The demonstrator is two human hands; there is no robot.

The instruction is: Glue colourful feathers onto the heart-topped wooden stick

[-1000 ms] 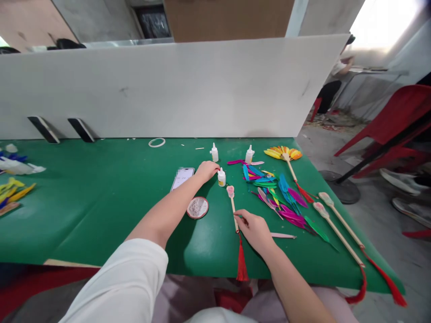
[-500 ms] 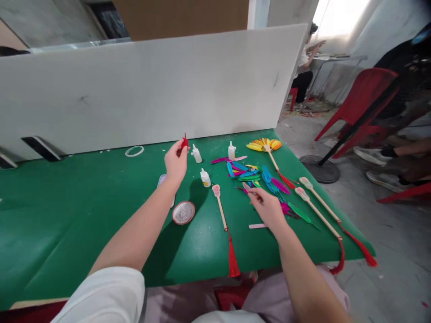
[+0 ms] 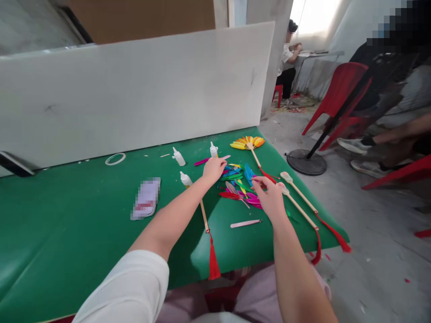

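Note:
My left hand (image 3: 214,170) reaches over a loose pile of coloured feathers (image 3: 232,176), fingertips pinched together; what they hold, if anything, is hidden. At the right side of the pile, my right hand (image 3: 271,197) has its thumb and fingers closed at a magenta feather beside a blue feather (image 3: 248,174). A red feather (image 3: 230,195) lies at the near edge of the pile. Below it rests a slim pale pink tool (image 3: 245,223). Under my left forearm a wooden fan handle (image 3: 204,216) with a red tassel (image 3: 214,262) is partly covered.
Glue bottles (image 3: 178,157) stand near the left forearm and behind the left hand. A yellow feather fan (image 3: 249,144) lies at the back right, two tasselled handles (image 3: 301,207) along the right edge. A phone (image 3: 147,198) and a tape ring (image 3: 115,159) lie left. A white board (image 3: 134,94) stands behind.
My left hand has moved right and down to the feather pile, and the red feather it held now lies on the table. My right hand has shifted to the blue and magenta feathers. The view has turned right.

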